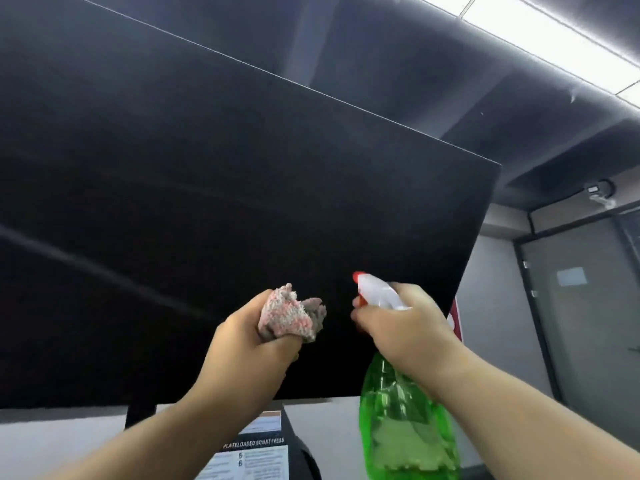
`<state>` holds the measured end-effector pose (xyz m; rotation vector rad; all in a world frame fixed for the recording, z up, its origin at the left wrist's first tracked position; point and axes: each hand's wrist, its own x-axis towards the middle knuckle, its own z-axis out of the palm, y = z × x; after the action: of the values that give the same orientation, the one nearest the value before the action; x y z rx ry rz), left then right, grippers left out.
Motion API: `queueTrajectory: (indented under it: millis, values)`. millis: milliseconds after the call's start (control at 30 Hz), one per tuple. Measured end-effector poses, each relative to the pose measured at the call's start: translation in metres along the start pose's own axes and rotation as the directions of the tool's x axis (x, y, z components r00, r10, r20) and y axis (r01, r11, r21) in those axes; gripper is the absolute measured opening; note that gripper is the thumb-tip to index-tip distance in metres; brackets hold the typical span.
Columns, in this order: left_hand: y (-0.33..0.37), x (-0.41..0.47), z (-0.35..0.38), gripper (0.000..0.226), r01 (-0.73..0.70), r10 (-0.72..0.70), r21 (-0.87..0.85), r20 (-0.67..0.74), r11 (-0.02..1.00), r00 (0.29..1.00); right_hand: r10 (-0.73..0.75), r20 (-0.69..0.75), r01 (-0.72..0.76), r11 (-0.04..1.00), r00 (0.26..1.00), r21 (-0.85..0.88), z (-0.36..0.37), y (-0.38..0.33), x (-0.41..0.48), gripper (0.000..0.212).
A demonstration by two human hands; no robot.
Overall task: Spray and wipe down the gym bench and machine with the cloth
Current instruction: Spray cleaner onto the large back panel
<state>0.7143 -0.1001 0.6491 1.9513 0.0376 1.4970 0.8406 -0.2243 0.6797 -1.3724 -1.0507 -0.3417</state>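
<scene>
Head view: both forearms are raised toward the black machine pad (242, 202). The left grip (249, 341) is clenched around a bunched pink-grey cloth (294, 315), near the pad's lower edge. The right grip (405, 327) grasps the neck of a green spray bottle (408, 431) holding some liquid, its nozzle facing the pad. An instruction label (256, 459) sits below.

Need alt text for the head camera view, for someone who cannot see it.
The left hand grips a bunched pinkish cloth and the right hand holds a green spray bottle, nozzle pointed at a large black panel in front. A printed instruction label shows below the panel.
</scene>
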Motion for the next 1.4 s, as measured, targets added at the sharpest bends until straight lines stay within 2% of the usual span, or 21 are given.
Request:
queueTrajectory:
  millis: [167, 233, 300, 333, 400, 433, 500, 600, 667, 733, 867, 933, 1133, 1333, 1400]
  values:
    - [-0.013, 0.005, -0.034, 0.026, -0.009, 0.011, 0.027, -0.083, 1.000, 0.997, -0.289, -0.055, 0.293, 0.950, 0.956, 0.104, 0.036, -0.070, 0.027, 0.021]
    - [-0.021, 0.006, -0.049, 0.027, 0.004, -0.002, 0.020, -0.097, 1.000, 0.995, -0.387, 0.005, 0.386, 0.920, 0.922, 0.071, 0.059, -0.095, 0.027, 0.017]
    - [-0.028, 0.005, -0.059, 0.012, -0.001, 0.000, -0.005, -0.103, 1.000, 0.995, -0.438, 0.105, 0.444, 0.895, 0.893, -0.039, 0.083, -0.107, 0.019, 0.023]
    - [-0.030, 0.005, -0.064, 0.007, 0.013, -0.013, 0.001, -0.117, 1.000, 0.993, -0.443, 0.158, 0.459, 0.884, 0.883, -0.089, 0.095, -0.108, 0.014, 0.023]
    - [-0.037, 0.002, -0.075, 0.016, 0.019, -0.017, 0.012, -0.148, 1.000, 0.989, -0.428, 0.227, 0.466, 0.871, 0.875, -0.155, 0.115, -0.104, 0.006, 0.017]
    - [-0.041, 0.002, -0.080, 0.013, 0.019, -0.016, 0.015, -0.174, 1.000, 0.985, -0.422, 0.233, 0.462, 0.873, 0.876, -0.157, 0.121, -0.101, 0.004, 0.016]
    - [-0.047, 0.003, -0.092, 0.007, 0.007, 0.002, 0.037, -0.220, 0.999, 0.975, -0.438, 0.202, 0.467, 0.874, 0.876, -0.131, 0.126, -0.097, 0.002, 0.012]
    - [-0.054, 0.006, -0.107, 0.010, -0.010, 0.033, 0.084, -0.273, 0.996, 0.962, -0.532, 0.063, 0.536, 0.840, 0.844, -0.089, 0.126, -0.108, 0.009, 0.009]
    - [-0.054, 0.009, -0.113, 0.014, -0.018, 0.034, 0.058, -0.282, 0.998, 0.959, -0.559, 0.028, 0.559, 0.827, 0.829, -0.055, 0.125, -0.121, 0.016, 0.008]
    - [-0.054, 0.012, -0.114, 0.014, -0.024, 0.024, 0.005, -0.288, 1.000, 0.957, -0.563, 0.064, 0.566, 0.821, 0.824, -0.070, 0.126, -0.131, 0.019, 0.008]
    - [-0.057, 0.015, -0.109, 0.017, -0.003, -0.027, -0.097, -0.312, 0.995, 0.950, -0.520, 0.262, 0.573, 0.795, 0.813, -0.200, 0.136, -0.132, 0.010, 0.014]
    - [-0.059, 0.015, -0.105, 0.015, 0.027, -0.057, -0.101, -0.308, 0.995, 0.950, -0.481, 0.319, 0.555, 0.807, 0.817, -0.204, 0.139, -0.125, 0.004, 0.009]
    - [-0.069, 0.018, -0.082, 0.022, 0.042, -0.052, -0.037, -0.319, 0.998, 0.946, -0.479, 0.265, 0.529, 0.832, 0.837, -0.166, 0.124, -0.101, 0.003, 0.011]
    - [-0.075, 0.025, -0.054, 0.016, 0.032, -0.027, 0.011, -0.307, 0.999, 0.951, -0.514, 0.270, 0.565, 0.808, 0.814, -0.164, 0.112, -0.081, 0.020, 0.006]
    - [-0.079, 0.027, -0.046, 0.018, 0.037, -0.035, 0.003, -0.279, 0.999, 0.960, -0.484, 0.257, 0.532, 0.831, 0.836, -0.165, 0.108, -0.071, 0.027, 0.005]
